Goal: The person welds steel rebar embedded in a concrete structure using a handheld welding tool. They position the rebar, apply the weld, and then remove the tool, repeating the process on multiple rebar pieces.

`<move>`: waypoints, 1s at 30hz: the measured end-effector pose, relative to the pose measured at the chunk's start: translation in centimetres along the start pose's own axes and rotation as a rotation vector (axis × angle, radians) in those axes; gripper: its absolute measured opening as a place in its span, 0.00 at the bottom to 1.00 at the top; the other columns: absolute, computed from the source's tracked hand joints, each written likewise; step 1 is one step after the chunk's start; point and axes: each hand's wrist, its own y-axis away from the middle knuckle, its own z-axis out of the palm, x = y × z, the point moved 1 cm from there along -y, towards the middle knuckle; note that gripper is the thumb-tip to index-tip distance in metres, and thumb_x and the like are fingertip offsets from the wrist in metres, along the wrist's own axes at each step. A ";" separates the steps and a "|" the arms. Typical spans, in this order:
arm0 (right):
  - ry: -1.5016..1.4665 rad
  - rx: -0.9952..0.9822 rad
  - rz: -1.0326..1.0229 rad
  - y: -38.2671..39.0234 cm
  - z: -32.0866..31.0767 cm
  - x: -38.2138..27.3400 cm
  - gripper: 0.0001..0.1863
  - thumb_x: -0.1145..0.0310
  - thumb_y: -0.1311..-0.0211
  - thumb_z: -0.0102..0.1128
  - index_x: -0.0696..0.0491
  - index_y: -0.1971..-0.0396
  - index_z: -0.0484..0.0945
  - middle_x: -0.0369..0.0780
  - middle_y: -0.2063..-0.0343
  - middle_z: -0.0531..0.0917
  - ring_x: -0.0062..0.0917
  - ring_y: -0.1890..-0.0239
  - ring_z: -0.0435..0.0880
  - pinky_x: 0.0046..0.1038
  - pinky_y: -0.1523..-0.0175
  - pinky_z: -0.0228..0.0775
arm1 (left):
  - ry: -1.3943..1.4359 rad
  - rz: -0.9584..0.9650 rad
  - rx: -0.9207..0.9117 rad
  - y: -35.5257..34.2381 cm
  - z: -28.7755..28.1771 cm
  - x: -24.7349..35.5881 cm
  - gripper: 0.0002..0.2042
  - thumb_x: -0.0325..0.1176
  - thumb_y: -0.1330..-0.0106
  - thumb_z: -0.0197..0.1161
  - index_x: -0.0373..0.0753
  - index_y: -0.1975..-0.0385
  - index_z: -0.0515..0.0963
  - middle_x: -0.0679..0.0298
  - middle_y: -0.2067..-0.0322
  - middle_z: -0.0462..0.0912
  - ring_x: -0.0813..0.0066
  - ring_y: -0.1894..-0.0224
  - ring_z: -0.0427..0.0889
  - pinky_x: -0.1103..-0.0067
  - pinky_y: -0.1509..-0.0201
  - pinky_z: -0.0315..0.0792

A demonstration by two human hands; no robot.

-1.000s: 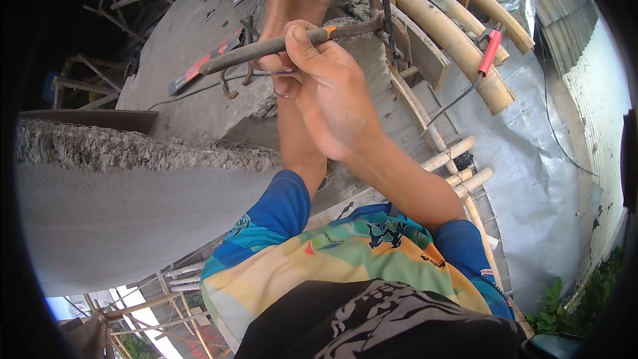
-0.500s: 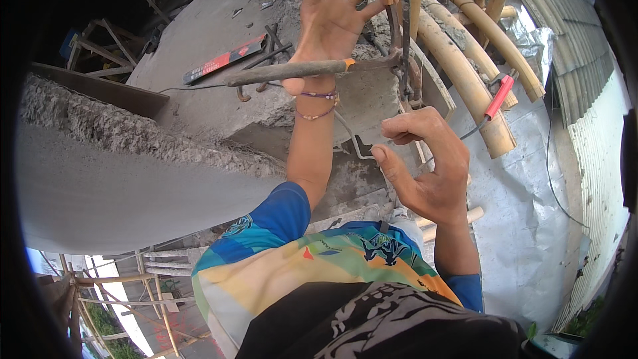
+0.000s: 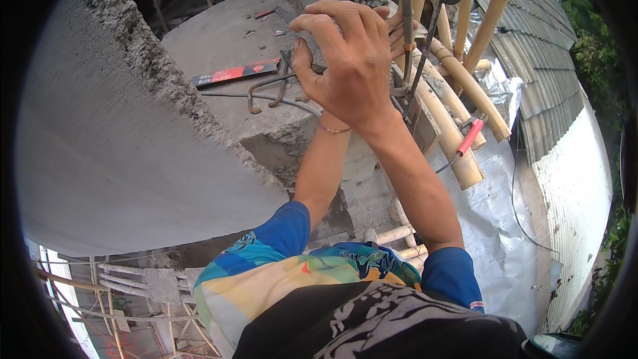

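My right hand lies in front of my left, its fingers bent and its thumb lower and apart. A dark end juts out at its fingertips, apparently the second handle of long-handled pincers; the palm side is hidden. Mostly covered by it, my left hand has its fingers hooked round the pincers' upright handle with the orange band. The pincers' jaws are partly hidden beside a thin dark rebar. Bent steel hooks lie on the concrete to the left of my hands.
A red and black flat box rests on the concrete slab. Rough broken concrete edges the left side. Bamboo poles stick out at right, with a red-handled clamp and its cable over them. Beyond lies corrugated roofing.
My right hand has gone up and left from near my body to the pincers, covering most of my left hand. The view has turned, and the slab and poles sit differently in it.
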 end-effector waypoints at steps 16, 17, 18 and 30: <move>-0.032 0.041 0.035 0.0 -0.8 0.3 0.11 0.70 0.55 0.70 0.46 0.69 0.82 0.32 0.64 0.82 0.29 0.59 0.79 0.33 0.49 0.67 | -0.147 0.128 -0.130 0.3 1.9 0.6 0.38 0.70 0.42 0.58 0.44 0.43 0.72 0.36 0.32 0.56 0.39 0.30 0.57 0.50 0.27 0.54; -0.048 0.076 0.040 0.3 -0.9 0.4 0.11 0.70 0.55 0.70 0.46 0.69 0.82 0.32 0.65 0.82 0.29 0.60 0.80 0.33 0.50 0.67 | -0.158 0.127 -0.130 0.4 1.9 0.5 0.38 0.70 0.43 0.58 0.44 0.44 0.72 0.36 0.32 0.56 0.39 0.30 0.57 0.51 0.27 0.54; -0.028 0.037 0.038 0.4 -0.9 0.5 0.10 0.69 0.55 0.70 0.46 0.69 0.82 0.32 0.66 0.82 0.29 0.60 0.79 0.32 0.50 0.67 | -0.178 0.139 -0.131 0.4 1.8 0.5 0.38 0.70 0.43 0.58 0.44 0.44 0.72 0.36 0.32 0.56 0.39 0.30 0.57 0.51 0.27 0.54; -0.046 0.038 0.029 0.8 -0.4 0.5 0.05 0.69 0.56 0.70 0.45 0.78 0.82 0.32 0.80 0.82 0.24 0.71 0.85 0.43 0.47 0.65 | -0.328 0.193 -0.112 0.1 1.9 -0.4 0.40 0.71 0.46 0.59 0.43 0.44 0.71 0.35 0.33 0.58 0.40 0.30 0.58 0.53 0.26 0.54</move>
